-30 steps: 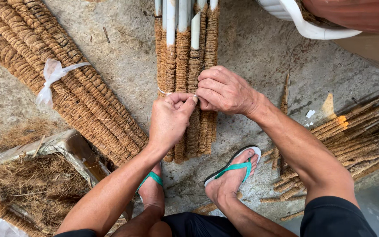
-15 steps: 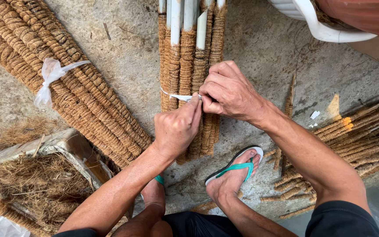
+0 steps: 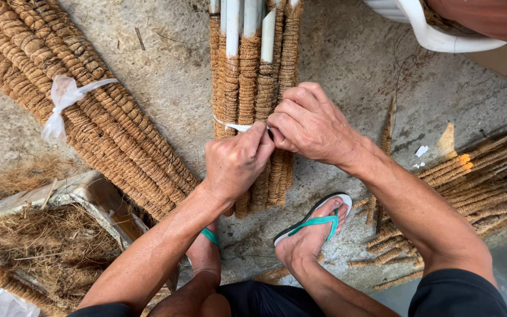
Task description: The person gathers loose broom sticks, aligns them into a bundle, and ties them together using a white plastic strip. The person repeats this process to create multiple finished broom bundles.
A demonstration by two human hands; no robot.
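- Both hands meet over the middle of a bundle of coir-wrapped poles (image 3: 252, 94); the left hand (image 3: 236, 161) pinches a thin white plastic strip (image 3: 237, 126) between thumb and forefinger, its other fingers curled in.
- Right hand (image 3: 309, 124) is clenched against the bundle's right side, fingers folded; its fingertips are at the strip's end, but whether they grip it cannot be told.
- That strip runs crosswise around the bundle, at right angles to the poles.
- Long axis of the bundle runs straight away from the person, from just in front of the feet up to the top edge of the view; bare white pipe ends (image 3: 247, 17) show at the far end, and the near ends are fully wrapped in brown fibre.
- It lies flat on the concrete floor (image 3: 171, 76).
- To the left, a second, already tied bundle (image 3: 83, 111) lies on a slant, its far end pointing to the upper left, with a white plastic knot (image 3: 63, 97) around it.
- Loose wrapped sticks (image 3: 482, 176) lie to the right, slanting up and right.
- Loose brown fibre (image 3: 36, 246) is heaped at the lower left.
- One foot in a green-strapped sandal (image 3: 312, 223) rests just below the bundle's near end.
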